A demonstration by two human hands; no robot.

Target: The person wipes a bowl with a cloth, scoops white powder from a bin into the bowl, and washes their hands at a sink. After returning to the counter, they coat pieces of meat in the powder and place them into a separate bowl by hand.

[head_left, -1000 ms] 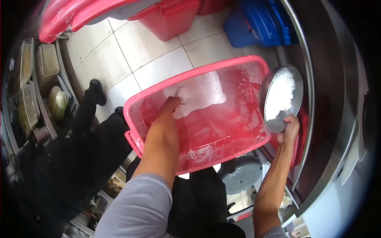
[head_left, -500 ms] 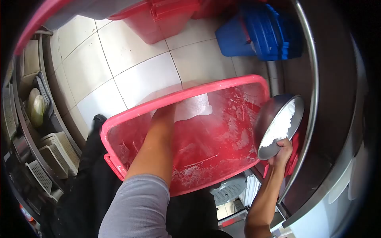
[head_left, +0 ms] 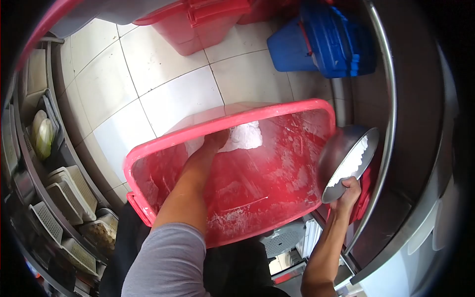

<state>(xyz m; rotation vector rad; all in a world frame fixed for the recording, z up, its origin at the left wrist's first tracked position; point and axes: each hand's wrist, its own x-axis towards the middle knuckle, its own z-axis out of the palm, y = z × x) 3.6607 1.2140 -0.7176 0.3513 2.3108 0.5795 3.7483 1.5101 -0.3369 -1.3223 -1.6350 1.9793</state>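
Note:
A large red plastic bin [head_left: 292, 171] tilts before me, its inner walls smeared with white powder. Deep inside it, beside a heap of white powder [head_left: 246, 136], is my left hand [head_left: 217, 140]; its fingers are hidden in shadow and behind the hand. My right hand [head_left: 350, 190] grips the lower rim of a dark metal bowl [head_left: 332, 153], which leans over the bin's right edge. White powder [head_left: 349, 162] that looks like flour lies in the bowl.
A blue lidded bin [head_left: 324, 47] and another red bin [head_left: 190, 34] stand on the tiled floor [head_left: 178, 96]. Shelves with plastic baskets [head_left: 74, 190] line the left. A metal rail [head_left: 391, 109] curves along the right, close to the bowl.
My left hand has drawn back slightly in the bin, and more of it shows beside the powder heap. The bowl has dipped a little, still in my right hand.

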